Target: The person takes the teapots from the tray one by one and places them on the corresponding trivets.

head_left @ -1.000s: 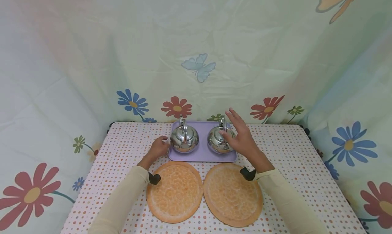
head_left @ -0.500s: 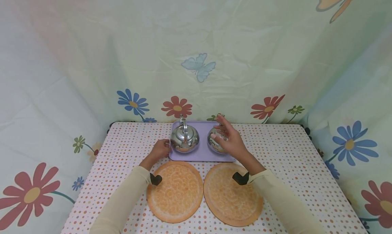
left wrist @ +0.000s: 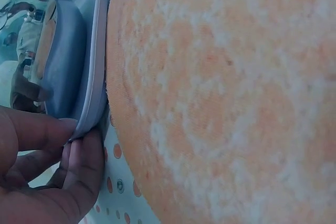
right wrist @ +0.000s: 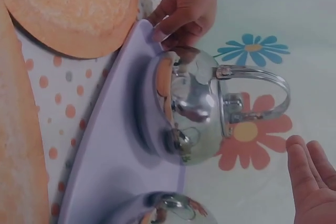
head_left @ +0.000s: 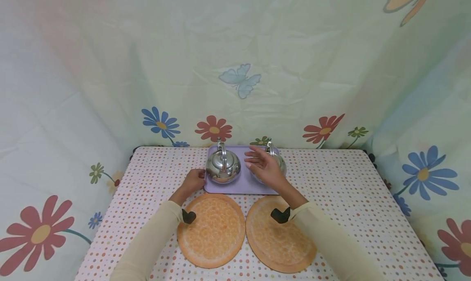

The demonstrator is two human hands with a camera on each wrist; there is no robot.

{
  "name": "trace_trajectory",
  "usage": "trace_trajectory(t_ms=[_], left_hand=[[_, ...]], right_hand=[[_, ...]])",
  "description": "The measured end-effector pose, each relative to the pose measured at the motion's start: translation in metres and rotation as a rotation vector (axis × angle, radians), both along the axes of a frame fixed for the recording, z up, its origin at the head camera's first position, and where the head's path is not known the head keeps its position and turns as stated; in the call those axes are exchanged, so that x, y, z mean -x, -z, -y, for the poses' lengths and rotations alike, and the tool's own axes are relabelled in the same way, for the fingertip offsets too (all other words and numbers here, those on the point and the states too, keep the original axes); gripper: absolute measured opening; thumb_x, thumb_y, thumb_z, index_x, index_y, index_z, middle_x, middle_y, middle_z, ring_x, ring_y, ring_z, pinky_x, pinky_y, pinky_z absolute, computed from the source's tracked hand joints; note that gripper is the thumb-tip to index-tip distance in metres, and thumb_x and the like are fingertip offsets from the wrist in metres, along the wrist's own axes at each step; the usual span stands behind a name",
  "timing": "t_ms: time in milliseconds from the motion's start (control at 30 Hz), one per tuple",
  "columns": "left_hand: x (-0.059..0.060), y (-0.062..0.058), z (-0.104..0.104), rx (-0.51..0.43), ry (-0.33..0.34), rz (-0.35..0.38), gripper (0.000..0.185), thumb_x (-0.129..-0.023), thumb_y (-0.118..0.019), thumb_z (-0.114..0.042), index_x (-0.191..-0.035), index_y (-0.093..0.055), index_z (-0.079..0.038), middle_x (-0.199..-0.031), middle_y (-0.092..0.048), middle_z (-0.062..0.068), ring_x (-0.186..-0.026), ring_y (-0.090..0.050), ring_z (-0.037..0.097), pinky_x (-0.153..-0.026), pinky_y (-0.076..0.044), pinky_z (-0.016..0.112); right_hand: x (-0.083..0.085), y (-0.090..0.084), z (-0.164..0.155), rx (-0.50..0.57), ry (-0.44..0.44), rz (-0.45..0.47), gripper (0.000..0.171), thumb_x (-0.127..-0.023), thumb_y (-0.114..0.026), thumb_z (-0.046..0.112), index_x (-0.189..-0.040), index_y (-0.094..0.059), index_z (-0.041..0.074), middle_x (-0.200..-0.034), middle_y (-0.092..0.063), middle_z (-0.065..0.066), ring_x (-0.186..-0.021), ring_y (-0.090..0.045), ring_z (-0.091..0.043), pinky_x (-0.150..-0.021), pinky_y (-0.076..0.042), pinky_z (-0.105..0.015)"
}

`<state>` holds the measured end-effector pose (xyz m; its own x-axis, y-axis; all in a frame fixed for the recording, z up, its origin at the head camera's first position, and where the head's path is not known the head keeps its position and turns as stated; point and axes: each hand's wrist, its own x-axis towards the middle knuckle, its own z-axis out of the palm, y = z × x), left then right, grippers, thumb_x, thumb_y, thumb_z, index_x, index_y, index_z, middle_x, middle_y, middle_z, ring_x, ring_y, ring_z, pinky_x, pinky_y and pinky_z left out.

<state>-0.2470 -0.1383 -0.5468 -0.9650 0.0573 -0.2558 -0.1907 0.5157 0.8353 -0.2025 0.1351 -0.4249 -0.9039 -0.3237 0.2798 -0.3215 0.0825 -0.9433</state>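
A lilac tray (head_left: 244, 188) carries two shiny steel kettles with arched handles: the left kettle (head_left: 223, 167) and the right kettle (head_left: 282, 162). My left hand (head_left: 193, 181) pinches the tray's left front corner. In the left wrist view, its thumb lies on the rim (left wrist: 98, 45) and its fingers curl against the edge from outside and below. My right hand (head_left: 265, 168) hovers with fingers spread, partly hiding the right kettle in the head view. Nothing is in that palm (right wrist: 315, 208). Between the hands the left kettle (right wrist: 197, 103) stands upright, its handle raised.
Two round orange mats with a pizza-like print, a left mat (head_left: 211, 234) and a right mat (head_left: 281, 242), lie side by side before the tray. A dotted cloth (head_left: 338, 183) covers the table. Flower-printed curtain (head_left: 184, 68) hangs close behind and at both sides.
The right hand has moved left and slightly down, from the right kettle's right side to its left. The left hand has slid slightly nearer along the tray's edge, fingers now curled there. Kettles stay put.
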Motion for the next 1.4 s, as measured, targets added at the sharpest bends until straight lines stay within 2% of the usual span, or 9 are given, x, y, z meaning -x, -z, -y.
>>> trace_trajectory(t_ms=[167,300,467,600,700,833,967,1200,1400], left_hand=[[0.001,0.003,0.000,-0.010,-0.001,-0.026,0.057,-0.079,-0.058,0.008,-0.135,-0.048,0.012,-0.118,-0.060,0.025,-0.104,-0.061,0.032,-0.079,-0.056,0.034],[0.001,0.003,-0.002,0.053,0.012,-0.044,0.057,-0.080,-0.065,0.002,-0.134,-0.050,0.010,-0.121,-0.061,0.024,-0.112,-0.058,0.034,-0.090,-0.053,0.039],[-0.001,0.002,-0.003,0.098,0.028,-0.045,0.060,-0.079,-0.066,0.002,-0.136,-0.049,0.009,-0.124,-0.059,0.023,-0.118,-0.055,0.034,-0.098,-0.047,0.041],[-0.002,0.000,-0.004,0.103,0.040,-0.044,0.061,-0.079,-0.064,0.005,-0.137,-0.047,0.010,-0.124,-0.059,0.023,-0.119,-0.054,0.035,-0.099,-0.047,0.042],[-0.001,0.000,-0.004,0.131,0.045,-0.054,0.060,-0.078,-0.062,0.006,-0.137,-0.048,0.010,-0.121,-0.060,0.021,-0.113,-0.056,0.032,-0.096,-0.048,0.042],[0.001,0.002,-0.005,0.160,0.040,-0.061,0.059,-0.078,-0.060,0.006,-0.136,-0.049,0.009,-0.119,-0.061,0.020,-0.111,-0.057,0.030,-0.094,-0.049,0.041],[0.001,0.004,-0.006,0.151,0.033,-0.042,0.060,-0.079,-0.056,0.007,-0.138,-0.047,0.008,-0.125,-0.059,0.022,-0.118,-0.055,0.032,-0.096,-0.049,0.041],[0.001,0.005,-0.006,0.135,0.014,-0.024,0.062,-0.078,-0.054,0.009,-0.140,-0.045,0.006,-0.127,-0.057,0.022,-0.120,-0.053,0.033,-0.099,-0.047,0.041],[0.002,0.005,-0.007,0.150,0.030,-0.034,0.062,-0.079,-0.055,0.009,-0.140,-0.045,0.007,-0.126,-0.057,0.023,-0.120,-0.054,0.033,-0.099,-0.047,0.041]], right_hand=[[0.007,0.014,0.007,-0.014,-0.007,0.078,0.055,-0.092,-0.061,-0.004,-0.142,-0.039,-0.009,-0.130,-0.051,-0.034,-0.116,-0.054,-0.045,-0.087,-0.052,-0.025],[0.017,0.034,0.012,-0.011,-0.009,0.109,0.056,-0.092,-0.065,0.003,-0.143,-0.042,-0.003,-0.131,-0.053,-0.028,-0.116,-0.056,-0.040,-0.088,-0.053,-0.029],[0.019,0.034,0.019,-0.011,-0.057,0.152,0.057,-0.093,-0.062,0.002,-0.144,-0.039,-0.004,-0.134,-0.048,-0.032,-0.120,-0.051,-0.044,-0.092,-0.052,-0.033],[0.025,0.044,0.021,-0.005,-0.058,0.170,0.057,-0.093,-0.062,0.003,-0.145,-0.039,-0.003,-0.136,-0.048,-0.030,-0.121,-0.051,-0.041,-0.092,-0.051,-0.032],[0.027,0.048,0.023,-0.006,-0.050,0.165,0.055,-0.094,-0.063,0.008,-0.143,-0.043,-0.001,-0.135,-0.051,-0.026,-0.120,-0.053,-0.038,-0.092,-0.051,-0.030],[0.028,0.048,0.026,-0.024,-0.038,0.172,0.053,-0.094,-0.064,0.012,-0.142,-0.046,-0.002,-0.134,-0.055,-0.021,-0.119,-0.055,-0.033,-0.092,-0.051,-0.030],[0.029,0.048,0.029,-0.034,-0.034,0.183,0.053,-0.094,-0.064,0.012,-0.142,-0.045,-0.002,-0.133,-0.057,-0.017,-0.120,-0.055,-0.029,-0.093,-0.051,-0.031],[0.033,0.050,0.036,-0.048,-0.035,0.196,0.052,-0.093,-0.064,0.010,-0.141,-0.048,-0.001,-0.131,-0.058,-0.015,-0.119,-0.056,-0.030,-0.093,-0.051,-0.035],[0.037,0.053,0.043,-0.040,-0.025,0.227,0.051,-0.092,-0.067,0.013,-0.140,-0.051,0.004,-0.131,-0.059,-0.015,-0.117,-0.058,-0.029,-0.094,-0.050,-0.035]])
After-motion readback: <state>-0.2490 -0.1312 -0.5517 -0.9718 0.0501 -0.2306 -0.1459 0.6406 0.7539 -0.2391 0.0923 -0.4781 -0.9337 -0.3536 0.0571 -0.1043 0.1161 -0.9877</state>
